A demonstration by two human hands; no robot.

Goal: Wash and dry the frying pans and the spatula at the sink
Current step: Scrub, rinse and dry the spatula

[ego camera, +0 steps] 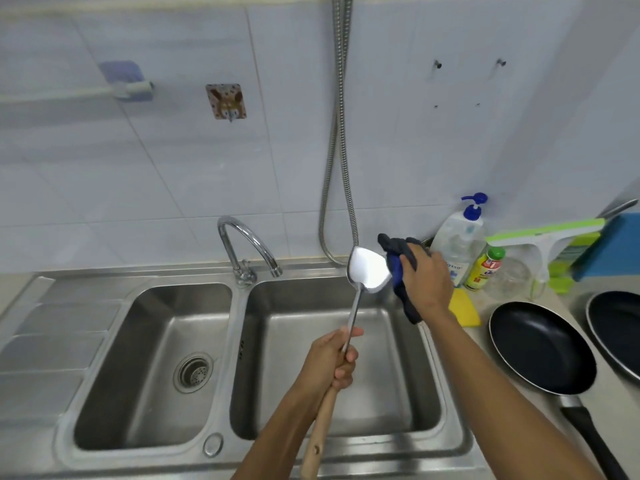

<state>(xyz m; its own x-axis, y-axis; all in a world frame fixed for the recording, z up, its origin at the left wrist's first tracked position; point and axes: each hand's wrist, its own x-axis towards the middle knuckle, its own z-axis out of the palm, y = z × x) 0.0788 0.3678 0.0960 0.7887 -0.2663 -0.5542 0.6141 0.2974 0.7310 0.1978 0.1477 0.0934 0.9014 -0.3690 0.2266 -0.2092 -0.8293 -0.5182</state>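
Left hand (329, 362) holds the wooden-handled steel spatula (367, 271) up so the right hand (424, 284), clutching a dark blue cloth (394, 247), can dry its blade.

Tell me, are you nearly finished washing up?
Nearly. The frying pan and second pan sit on the counter, looking clean. The left hand holds the spatula while the right hand holds a blue cloth against its blade. Left: finishing drying it.

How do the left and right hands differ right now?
Left hand grips the spatula by its handle; right hand holds a blue cloth against its blade. Left hand is nearer the camera; right hand is farther back. Both grip something by the right basin.
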